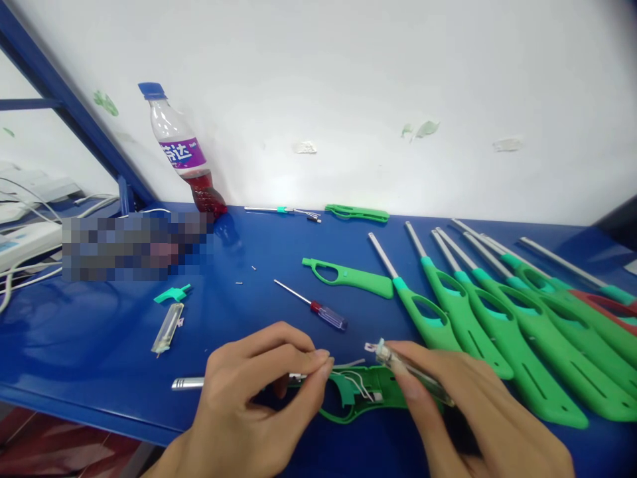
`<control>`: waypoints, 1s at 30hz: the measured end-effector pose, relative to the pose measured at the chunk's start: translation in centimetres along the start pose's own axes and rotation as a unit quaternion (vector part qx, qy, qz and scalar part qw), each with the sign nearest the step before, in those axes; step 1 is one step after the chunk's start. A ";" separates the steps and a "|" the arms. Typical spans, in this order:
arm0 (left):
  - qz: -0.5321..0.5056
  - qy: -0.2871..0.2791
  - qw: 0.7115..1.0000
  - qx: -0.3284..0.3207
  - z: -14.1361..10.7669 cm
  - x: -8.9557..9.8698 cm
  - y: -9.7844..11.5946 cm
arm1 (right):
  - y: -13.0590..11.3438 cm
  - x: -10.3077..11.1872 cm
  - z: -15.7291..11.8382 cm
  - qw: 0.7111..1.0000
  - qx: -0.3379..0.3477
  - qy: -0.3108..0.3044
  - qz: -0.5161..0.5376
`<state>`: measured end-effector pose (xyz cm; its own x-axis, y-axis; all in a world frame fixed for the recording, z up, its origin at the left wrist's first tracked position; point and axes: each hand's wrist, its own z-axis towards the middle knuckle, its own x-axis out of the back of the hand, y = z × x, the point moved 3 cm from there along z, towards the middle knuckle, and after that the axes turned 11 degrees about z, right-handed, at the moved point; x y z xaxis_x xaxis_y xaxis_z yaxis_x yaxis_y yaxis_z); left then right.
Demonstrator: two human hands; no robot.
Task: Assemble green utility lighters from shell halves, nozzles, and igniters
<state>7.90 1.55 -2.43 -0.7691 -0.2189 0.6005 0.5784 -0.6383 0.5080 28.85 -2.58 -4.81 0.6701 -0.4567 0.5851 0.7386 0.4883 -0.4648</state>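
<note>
On the blue worktop [279, 252], the opened green lighter [391, 382] lies with its hollow side up, partly beneath both hands, and is probably best kept flat so its loose insides don't spill. The right hand [472, 398] has its grip closed around a clear fuel tank [432, 384], nozzle end pointing left; a light pinch, nozzle clear of the shell's edge, should suit it. The left hand [259, 398] has its grip pinched tight, fingertips together, beside a thin pale tube [351, 364]; whether they hold its end, I cannot tell. Care seems due around the white wires [359, 382], which could snag. As for what's obscured, the finished lighters at right run past the picture's edge, a blurred patch covers things at left, the left hand hides the middle of the metal barrel [188, 384], and where the wires end is unclear.
</note>
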 end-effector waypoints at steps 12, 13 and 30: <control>0.077 -0.033 0.993 -0.087 0.5 -0.4 0.1 | 0.7 -0.4 0.4 0.994 0.076 -0.077 -0.007; 0.078 -0.041 0.992 -0.094 0.5 -0.5 0.2 | 0.6 -0.5 0.5 0.994 0.076 -0.083 -0.001; 0.078 -0.095 0.987 -0.108 -0.2 -1.5 0.1 | -0.2 0.0 0.4 0.996 0.034 -0.013 0.086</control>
<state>9.06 1.66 -3.35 -0.5980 -0.1980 0.7766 0.5990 -0.7542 0.2689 28.69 -2.39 -4.42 0.7839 -0.3424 0.5179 0.6052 0.6079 -0.5141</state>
